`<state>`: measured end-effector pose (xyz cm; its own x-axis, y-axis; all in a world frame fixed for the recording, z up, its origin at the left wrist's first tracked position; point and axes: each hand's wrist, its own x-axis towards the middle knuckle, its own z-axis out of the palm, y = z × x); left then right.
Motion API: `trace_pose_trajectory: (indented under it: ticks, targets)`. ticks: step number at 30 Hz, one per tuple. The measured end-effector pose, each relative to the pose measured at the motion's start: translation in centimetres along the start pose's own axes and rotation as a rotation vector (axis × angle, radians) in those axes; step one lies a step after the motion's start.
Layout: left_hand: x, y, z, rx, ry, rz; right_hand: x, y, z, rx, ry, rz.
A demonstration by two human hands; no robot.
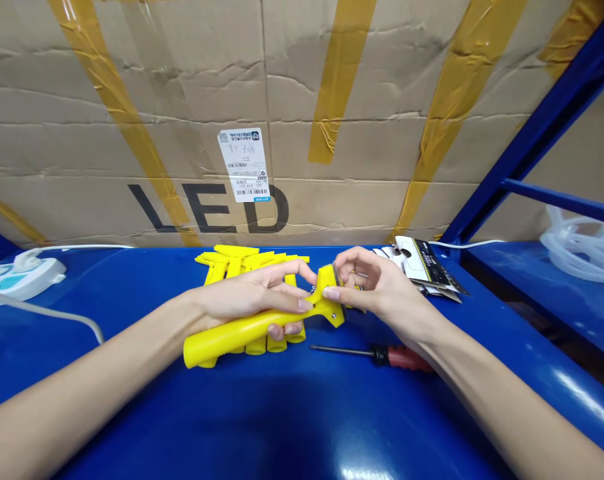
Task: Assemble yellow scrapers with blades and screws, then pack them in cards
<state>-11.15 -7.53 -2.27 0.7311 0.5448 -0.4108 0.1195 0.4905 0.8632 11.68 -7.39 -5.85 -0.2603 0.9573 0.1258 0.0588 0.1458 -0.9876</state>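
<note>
A yellow scraper (242,331) is held in the air between both hands, its round handle pointing to the lower left. My left hand (252,293) is wrapped round the handle near the neck. My right hand (369,283) pinches the scraper's wide head, thumb on the near face and fingers at the blade edge. A screw shows on the head. Behind and below my left hand lies a row of several yellow scraper handles (277,343), partly covered. A screwdriver (402,357) with a red and black handle lies under my right wrist.
Printed packaging cards (422,263) lie stacked at the right. A white power strip (32,279) with cables is on the left of the blue table (262,427). A large taped cardboard box (292,100) stands behind, and a blue metal frame (532,127) rises at the right.
</note>
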Motion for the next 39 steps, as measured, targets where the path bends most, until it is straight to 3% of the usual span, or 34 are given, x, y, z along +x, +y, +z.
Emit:
trace_pose_trajectory:
  ticks: [5, 19, 26, 29, 30, 33, 36, 39]
  targets:
    - [0.0, 0.0, 0.0, -0.042, 0.019, -0.019, 0.0, 0.2, 0.2, -0.058, -0.006, -0.041]
    - [0.2, -0.4, -0.6, -0.047, -0.034, -0.007, -0.2, 0.0, 0.3, 0.007, -0.031, 0.121]
    - [0.6, -0.4, -0.6, -0.080, 0.017, 0.003, 0.0, 0.0, 0.4, 0.000, 0.027, 0.087]
    - [0.7, -0.3, -0.8, -0.095, 0.068, 0.038, -0.1, -0.9, -0.8, -0.134, 0.106, 0.017]
    - [0.8, -0.3, -0.9, -0.100, 0.079, 0.046, -0.2, -1.3, -1.6, -0.230, 0.087, -0.035]
    - [0.8, 0.0, -1.2, -0.106, 0.086, 0.058, -1.0, -2.5, -4.0, -0.566, -0.211, -0.052]
    - [0.7, 0.3, -1.1, -0.117, 0.110, 0.069, -2.0, -3.0, -5.7, -0.757, -0.492, 0.176]
    - [0.7, 0.5, -0.9, -0.138, 0.146, 0.079, -2.7, -2.7, -6.1, -0.824, -0.560, 0.399]
